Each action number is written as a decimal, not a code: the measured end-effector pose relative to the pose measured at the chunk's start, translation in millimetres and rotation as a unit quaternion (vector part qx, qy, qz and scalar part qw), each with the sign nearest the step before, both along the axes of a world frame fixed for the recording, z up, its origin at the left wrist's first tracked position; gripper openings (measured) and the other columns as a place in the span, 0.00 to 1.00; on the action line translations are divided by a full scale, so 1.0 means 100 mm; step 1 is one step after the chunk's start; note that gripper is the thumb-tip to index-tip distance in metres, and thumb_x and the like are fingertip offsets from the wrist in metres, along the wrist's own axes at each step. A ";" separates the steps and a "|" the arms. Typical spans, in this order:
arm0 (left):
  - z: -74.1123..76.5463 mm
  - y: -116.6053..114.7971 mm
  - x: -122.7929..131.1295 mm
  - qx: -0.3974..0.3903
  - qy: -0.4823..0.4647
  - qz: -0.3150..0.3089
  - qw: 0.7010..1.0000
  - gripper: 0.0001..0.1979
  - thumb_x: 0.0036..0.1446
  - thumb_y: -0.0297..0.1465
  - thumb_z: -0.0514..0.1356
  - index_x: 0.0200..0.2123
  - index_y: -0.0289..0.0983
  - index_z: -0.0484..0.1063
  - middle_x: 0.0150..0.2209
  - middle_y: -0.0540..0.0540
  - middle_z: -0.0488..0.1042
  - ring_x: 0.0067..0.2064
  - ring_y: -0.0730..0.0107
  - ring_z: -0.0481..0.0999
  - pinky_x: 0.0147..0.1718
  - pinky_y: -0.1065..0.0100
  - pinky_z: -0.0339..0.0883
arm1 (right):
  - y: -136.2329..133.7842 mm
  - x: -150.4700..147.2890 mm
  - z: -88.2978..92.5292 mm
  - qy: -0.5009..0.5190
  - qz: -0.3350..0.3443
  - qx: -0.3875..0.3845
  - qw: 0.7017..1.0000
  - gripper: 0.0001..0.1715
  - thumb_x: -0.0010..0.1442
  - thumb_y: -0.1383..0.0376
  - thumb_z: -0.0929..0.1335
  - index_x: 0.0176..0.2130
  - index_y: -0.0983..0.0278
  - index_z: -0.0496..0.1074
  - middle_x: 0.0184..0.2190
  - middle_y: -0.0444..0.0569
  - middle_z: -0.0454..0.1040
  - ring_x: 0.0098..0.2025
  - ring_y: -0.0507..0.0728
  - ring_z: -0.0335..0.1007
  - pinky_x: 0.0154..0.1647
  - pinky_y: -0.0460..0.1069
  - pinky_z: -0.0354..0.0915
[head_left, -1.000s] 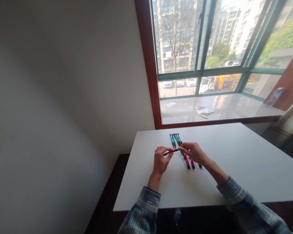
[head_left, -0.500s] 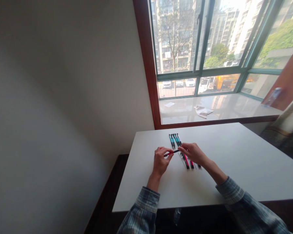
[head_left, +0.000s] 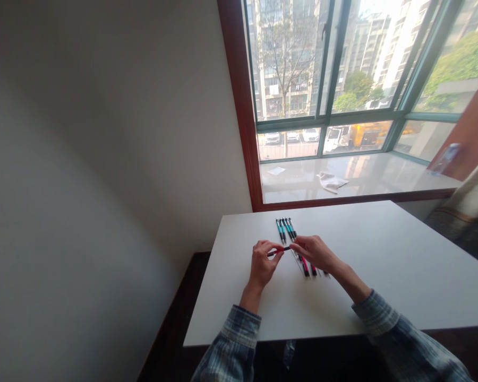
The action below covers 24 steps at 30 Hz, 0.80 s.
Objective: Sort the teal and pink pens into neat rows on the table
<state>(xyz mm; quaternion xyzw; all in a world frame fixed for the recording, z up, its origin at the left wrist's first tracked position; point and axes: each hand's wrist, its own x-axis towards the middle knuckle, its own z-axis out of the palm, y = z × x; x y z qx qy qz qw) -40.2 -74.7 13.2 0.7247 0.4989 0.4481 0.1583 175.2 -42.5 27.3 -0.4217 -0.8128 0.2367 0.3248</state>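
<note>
Between my two hands, a little above the table, is a slim red and black pen [head_left: 278, 251]. My left hand [head_left: 263, 260] pinches its red part between thumb and fingers. My right hand [head_left: 314, 250] is closed on the black end, and its fingers hide the tip. Just beyond the hands lie several teal and black pens [head_left: 281, 231] in a row. Red and black pen barrels [head_left: 306, 268] and thin rods [head_left: 296, 260] lie partly under my right hand, which covers some of them.
The white table [head_left: 223, 318] meets a wall [head_left: 163, 159] at the left. Behind it a window sill [head_left: 295, 183] carries a crumpled white cloth or bag [head_left: 332, 182] and a clear bottle [head_left: 445, 159]. A curtain [head_left: 466, 207] hangs at the right.
My right hand has shifted very slightly down and left along the pen, so less of the black end shows. My left hand stays in place.
</note>
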 end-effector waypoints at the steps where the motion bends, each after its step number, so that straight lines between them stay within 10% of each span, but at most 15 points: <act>1: 0.00 0.00 0.00 0.000 -0.001 0.000 1.000 0.04 0.58 0.30 0.68 0.37 0.44 0.82 0.37 0.46 0.82 0.46 0.56 0.75 0.49 0.56 0.66 | 0.00 0.00 -0.01 0.003 0.004 0.002 1.000 0.20 0.65 0.48 0.67 0.36 0.61 0.75 0.26 0.45 0.77 0.27 0.54 0.70 0.31 0.48 0.63; 10: 0.00 0.01 0.01 -0.005 -0.010 -0.003 1.000 0.04 0.57 0.29 0.68 0.36 0.44 0.82 0.37 0.47 0.82 0.46 0.57 0.75 0.50 0.55 0.67 | -0.02 -0.02 -0.05 0.022 0.006 0.010 1.000 0.16 0.64 0.52 0.69 0.45 0.60 0.74 0.32 0.46 0.79 0.29 0.53 0.70 0.33 0.48 0.65; 17: -0.04 0.03 0.00 -0.023 -0.026 -0.006 0.999 0.04 0.59 0.31 0.67 0.38 0.44 0.82 0.37 0.45 0.81 0.48 0.56 0.74 0.50 0.54 0.71 | 0.00 -0.01 -0.06 0.003 -0.013 0.009 1.000 0.19 0.66 0.51 0.67 0.32 0.61 0.75 0.24 0.44 0.76 0.25 0.52 0.67 0.29 0.48 0.63; 24: -0.05 0.02 0.00 -0.021 -0.047 -0.003 0.999 0.04 0.58 0.32 0.68 0.38 0.44 0.82 0.39 0.45 0.80 0.47 0.56 0.76 0.52 0.51 0.70 | -0.06 -0.04 -0.08 0.177 0.001 -0.050 0.983 0.17 0.63 0.51 0.70 0.42 0.61 0.77 0.32 0.47 0.81 0.34 0.56 0.77 0.40 0.51 0.74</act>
